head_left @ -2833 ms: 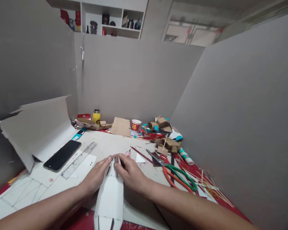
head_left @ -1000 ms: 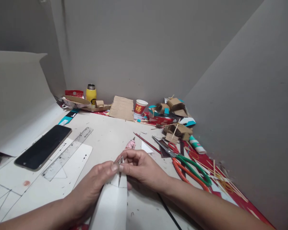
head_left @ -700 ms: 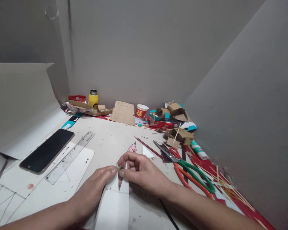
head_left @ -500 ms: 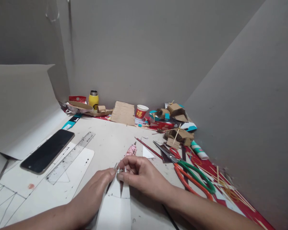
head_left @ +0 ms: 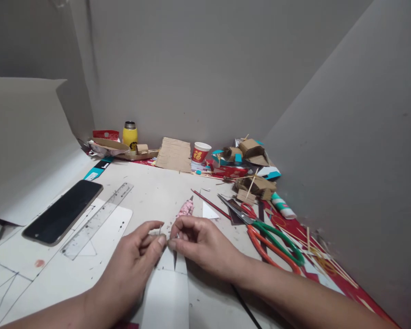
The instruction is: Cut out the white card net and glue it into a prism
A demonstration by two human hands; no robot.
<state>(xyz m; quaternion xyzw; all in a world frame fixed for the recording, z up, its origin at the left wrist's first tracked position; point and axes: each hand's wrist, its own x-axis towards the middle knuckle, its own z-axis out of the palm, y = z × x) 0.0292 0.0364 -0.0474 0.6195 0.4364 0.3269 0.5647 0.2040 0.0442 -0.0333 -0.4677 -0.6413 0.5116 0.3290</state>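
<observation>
A long white paper strip (head_left: pixel 166 297) stretches toward me, its far end cut into pointed tabs with a dark gap between them. My right hand (head_left: pixel 200 242) pinches the tip of a tab between thumb and fingers. On the other side my left hand (head_left: pixel 139 256) has its thumb and curled fingers at the same far end, closed on the paper, with the index finger raised a little. Fingers hide most of the tabs. Just beyond my hands lies a pink patterned glue gun or similar tool (head_left: pixel 186 207), its pointed metal tip facing away.
To the right lie scissors (head_left: pixel 256 224) with orange and green handles, and a red pencil (head_left: pixel 210 203). A clear ruler (head_left: pixel 97 221) and a phone (head_left: pixel 63 212) are on the left. A paper cup (head_left: pixel 201 153), yellow bottle (head_left: pixel 130 136) and cardboard pieces (head_left: pixel 173 154) line the back.
My left hand has shifted its grip, with its index finger now lifted and fingers showing more. My right hand stays pinched at the tabs. The view has tilted slightly.
</observation>
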